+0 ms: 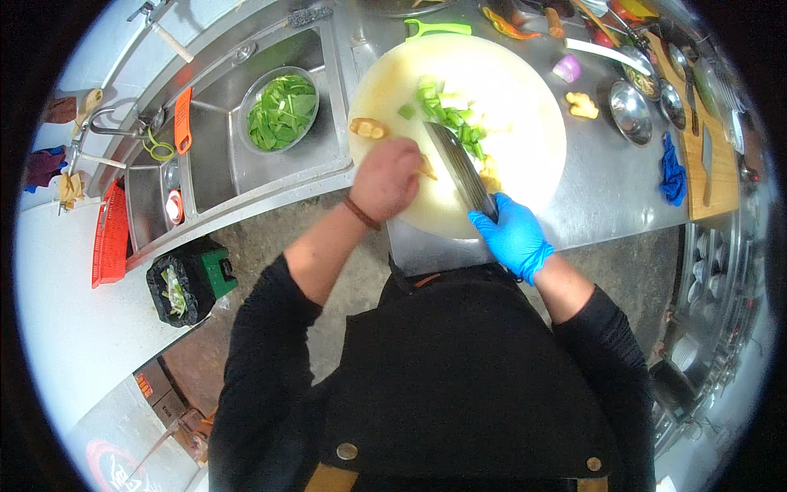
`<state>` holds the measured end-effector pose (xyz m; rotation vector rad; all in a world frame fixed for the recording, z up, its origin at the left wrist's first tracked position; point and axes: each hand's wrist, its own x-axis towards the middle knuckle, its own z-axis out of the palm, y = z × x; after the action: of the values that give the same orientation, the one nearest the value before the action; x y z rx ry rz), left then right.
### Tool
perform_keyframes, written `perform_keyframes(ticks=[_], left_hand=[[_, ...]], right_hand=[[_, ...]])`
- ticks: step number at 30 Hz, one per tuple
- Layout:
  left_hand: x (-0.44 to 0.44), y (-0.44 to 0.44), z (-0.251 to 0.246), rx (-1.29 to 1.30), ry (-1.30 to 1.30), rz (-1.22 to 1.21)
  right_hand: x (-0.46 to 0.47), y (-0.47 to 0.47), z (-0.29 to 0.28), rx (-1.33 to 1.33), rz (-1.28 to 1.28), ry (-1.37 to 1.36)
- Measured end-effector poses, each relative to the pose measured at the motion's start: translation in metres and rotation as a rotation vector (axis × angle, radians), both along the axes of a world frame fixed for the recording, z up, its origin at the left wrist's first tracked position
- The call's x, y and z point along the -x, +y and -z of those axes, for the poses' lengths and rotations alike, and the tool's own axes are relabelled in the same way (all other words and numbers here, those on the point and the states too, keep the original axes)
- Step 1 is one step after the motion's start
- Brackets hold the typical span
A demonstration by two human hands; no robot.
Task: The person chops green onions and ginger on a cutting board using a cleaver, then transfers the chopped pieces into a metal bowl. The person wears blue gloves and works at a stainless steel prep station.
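Observation:
A kitchen knife (456, 161) is in my right hand (513, 240), which wears a blue glove and grips its handle. The broad blade lies over a round cutting board (535, 178), touching or just above it; I cannot tell which. Cut green vegetable pieces (452, 114) lie in a row beyond the blade. My bare left hand (388, 178), slightly blurred, is curled over the board's left side. From under its fingertips a small piece of ginger (427, 167) sticks out. Another ginger knob (367, 128) sits above that hand, and yellowish pieces (490, 173) lie right of the blade.
Left is a steel sink (209, 147) with a bowl of leafy greens (281, 114). A green peeler (436, 28), purple onion (566, 68), ginger (581, 105), metal bowl (630, 114) and blue cloth (672, 172) surround the board. A lined bin (184, 283) stands below left.

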<state>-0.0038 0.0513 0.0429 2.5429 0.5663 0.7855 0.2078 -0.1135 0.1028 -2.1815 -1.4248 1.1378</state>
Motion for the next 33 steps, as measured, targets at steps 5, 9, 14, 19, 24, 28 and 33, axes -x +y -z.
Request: perform_keyframes(ticks=[5, 9, 14, 19, 24, 28, 33], left_hand=[[-0.017, -0.022, 0.017, -0.038, 0.004, -0.035], [-0.015, -0.011, 0.011, -0.041, 0.075, 0.060], [-0.015, -0.012, 0.012, 0.108, 0.051, -0.008], [-0.012, -0.017, 0.026, 0.078, -0.072, -0.062], [-0.011, -0.020, 0.033, 0.080, -0.096, -0.095], [-0.013, -0.021, 0.034, 0.069, -0.116, -0.110], [-0.013, -0.017, 0.033, 0.066, -0.101, -0.102]], right_hand=[[0.007, -0.003, -0.005, -0.031, -0.023, 0.064], [0.007, -0.002, -0.007, -0.014, -0.061, 0.037], [-0.002, -0.002, -0.004, -0.060, -0.046, -0.005], [-0.001, -0.004, -0.018, -0.087, -0.112, -0.020], [-0.002, 0.001, -0.029, -0.018, -0.212, -0.088], [-0.004, 0.010, -0.001, -0.045, -0.222, -0.039], [0.007, 0.030, 0.002, -0.051, -0.156, -0.057]])
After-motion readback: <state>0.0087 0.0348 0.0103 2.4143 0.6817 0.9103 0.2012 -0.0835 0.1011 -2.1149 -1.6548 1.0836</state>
